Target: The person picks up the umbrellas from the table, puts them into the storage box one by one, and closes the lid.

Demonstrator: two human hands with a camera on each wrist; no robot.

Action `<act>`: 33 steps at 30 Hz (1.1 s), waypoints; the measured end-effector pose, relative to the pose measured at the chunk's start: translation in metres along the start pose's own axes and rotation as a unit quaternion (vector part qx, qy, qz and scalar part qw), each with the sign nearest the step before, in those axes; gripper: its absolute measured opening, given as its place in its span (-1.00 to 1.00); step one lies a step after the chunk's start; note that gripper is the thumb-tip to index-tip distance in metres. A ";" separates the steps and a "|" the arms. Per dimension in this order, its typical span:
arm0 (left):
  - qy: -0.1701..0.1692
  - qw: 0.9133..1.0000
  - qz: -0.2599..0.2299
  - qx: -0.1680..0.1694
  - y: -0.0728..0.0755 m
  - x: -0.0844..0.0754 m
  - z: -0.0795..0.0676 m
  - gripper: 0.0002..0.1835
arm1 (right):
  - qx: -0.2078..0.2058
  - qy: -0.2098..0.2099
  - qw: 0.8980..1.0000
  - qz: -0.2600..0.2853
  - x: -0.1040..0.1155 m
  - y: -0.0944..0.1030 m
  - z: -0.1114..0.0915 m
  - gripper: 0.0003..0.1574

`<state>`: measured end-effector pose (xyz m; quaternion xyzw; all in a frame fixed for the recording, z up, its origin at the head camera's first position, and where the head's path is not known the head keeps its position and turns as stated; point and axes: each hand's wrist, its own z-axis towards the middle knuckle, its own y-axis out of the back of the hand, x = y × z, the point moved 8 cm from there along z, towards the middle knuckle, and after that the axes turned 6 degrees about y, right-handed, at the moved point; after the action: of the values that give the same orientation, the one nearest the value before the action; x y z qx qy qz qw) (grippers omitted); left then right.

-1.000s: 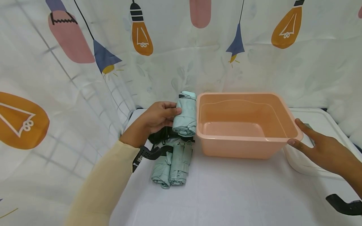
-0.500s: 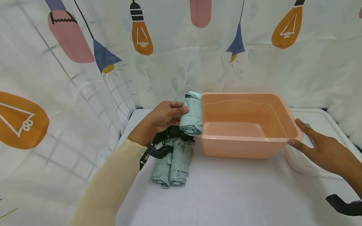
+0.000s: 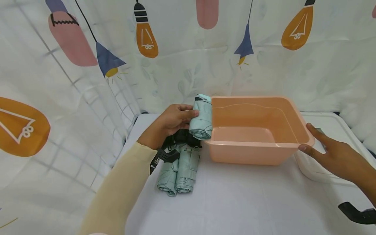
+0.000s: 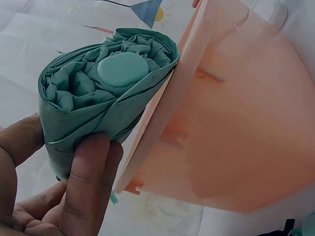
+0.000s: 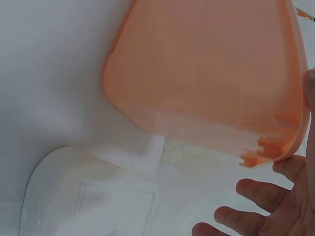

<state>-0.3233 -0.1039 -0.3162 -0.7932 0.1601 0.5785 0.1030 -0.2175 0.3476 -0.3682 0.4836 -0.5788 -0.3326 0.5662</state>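
My left hand [image 3: 173,120] pinches a mint-green folded umbrella [image 3: 202,117] between thumb and fingers, at the left rim of a peach plastic basin [image 3: 243,153]. In the left wrist view the rolled end of this umbrella [image 4: 83,118], with a pale round cap, faces the camera and meets the basin's rim. Below that hand, two more folded umbrellas, a right one [image 3: 188,169] and a left one [image 3: 168,178], lie side by side, their black ends partly hidden. Thumb and forefinger of my right hand [image 3: 337,156] touch the basin's right end; its other fingers spread out straight in the right wrist view.
A white plastic container or lid [image 3: 326,117] lies behind the right hand. White cloth [image 3: 241,202] covers the table. A patterned curtain [image 3: 182,49] hangs at the back and left, with a wire grid showing through. A black strap [image 3: 356,213] is on the right wrist.
My left hand has moved rightward with the umbrella, from beside the basin until it overlaps the left rim. The right hand, basin and two lying umbrellas have stayed in place.
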 end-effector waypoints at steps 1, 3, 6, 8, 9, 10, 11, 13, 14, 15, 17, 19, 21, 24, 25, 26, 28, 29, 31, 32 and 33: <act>0.001 1.000 0.000 -0.003 0.000 0.000 0.000 -0.44 | 0.000 0.001 1.000 0.000 0.000 0.000 0.000 0.16; 0.004 1.000 0.002 -0.008 0.000 0.001 0.002 -0.43 | -0.001 0.001 1.000 0.000 0.000 0.000 0.000 0.16; 0.007 1.000 0.007 -0.013 0.000 0.003 0.004 -0.41 | -0.001 -0.001 1.000 0.000 0.001 0.000 0.000 0.17; 0.010 1.000 0.009 -0.017 0.000 0.004 0.006 -0.39 | -0.001 -0.003 1.000 0.000 0.000 -0.001 0.000 0.17; 0.012 1.000 0.010 -0.018 0.000 0.004 0.006 -0.38 | 0.000 -0.004 1.000 0.001 0.000 -0.001 0.000 0.17; 0.013 1.000 0.011 -0.020 0.000 0.005 0.007 -0.38 | 0.001 -0.005 1.000 0.001 0.000 -0.001 0.000 0.17; 0.014 1.000 0.011 -0.021 -0.001 0.005 0.008 -0.38 | 0.001 -0.005 1.000 0.001 0.000 -0.001 0.000 0.17; 0.016 1.000 0.009 -0.025 -0.001 0.005 0.010 -0.38 | 0.002 -0.004 1.000 0.001 0.000 -0.001 0.000 0.17; 0.015 1.000 0.008 -0.026 -0.002 0.005 0.010 -0.39 | 0.002 -0.004 1.000 0.001 0.001 -0.001 0.000 0.17; 0.015 1.000 0.007 -0.026 -0.003 0.006 0.011 -0.39 | 0.002 -0.005 1.000 0.000 0.001 -0.001 0.000 0.17; 0.015 1.000 0.005 -0.027 -0.004 0.005 0.012 -0.40 | 0.001 -0.005 1.000 0.001 0.001 -0.001 0.000 0.17; 0.016 0.999 0.006 -0.032 -0.005 0.006 0.013 -0.40 | 0.000 -0.005 1.000 0.000 0.001 -0.001 0.000 0.17; 0.019 0.999 0.010 -0.038 -0.006 0.006 0.014 -0.41 | -0.001 -0.003 1.000 0.001 0.001 0.000 0.000 0.16; 0.024 0.999 0.013 -0.047 -0.008 0.006 0.014 -0.42 | -0.001 0.000 1.000 0.002 0.001 0.000 0.000 0.15; 0.025 0.998 0.011 -0.048 -0.009 0.006 0.014 -0.44 | -0.001 -0.001 1.000 0.001 0.001 0.000 0.000 0.15; 0.026 0.999 0.008 -0.047 -0.010 0.006 0.015 -0.47 | 0.000 -0.002 1.000 0.001 0.001 0.000 0.000 0.16; 0.028 0.999 0.000 -0.045 -0.011 0.007 0.015 -0.52 | 0.001 -0.006 1.000 0.000 0.000 -0.001 0.000 0.17; 0.028 0.999 -0.003 -0.045 -0.011 0.007 0.016 -0.55 | 0.002 -0.008 1.000 0.000 0.000 -0.001 0.000 0.17; 0.030 0.998 -0.004 -0.047 -0.012 0.007 0.015 -0.59 | 0.002 -0.010 1.000 0.000 -0.001 -0.001 0.000 0.17; 0.031 0.998 -0.003 -0.049 -0.011 0.008 0.015 -0.60 | 0.002 -0.011 1.000 0.001 -0.001 -0.002 0.000 0.17; 0.032 0.998 0.000 -0.052 -0.010 0.009 0.014 -0.60 | 0.002 -0.011 1.000 0.002 -0.001 -0.001 0.000 0.17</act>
<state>-0.3296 -0.0906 -0.3293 -0.8157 0.1333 0.5600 0.0561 -0.2176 0.3478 -0.3699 0.4800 -0.5861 -0.3357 0.5598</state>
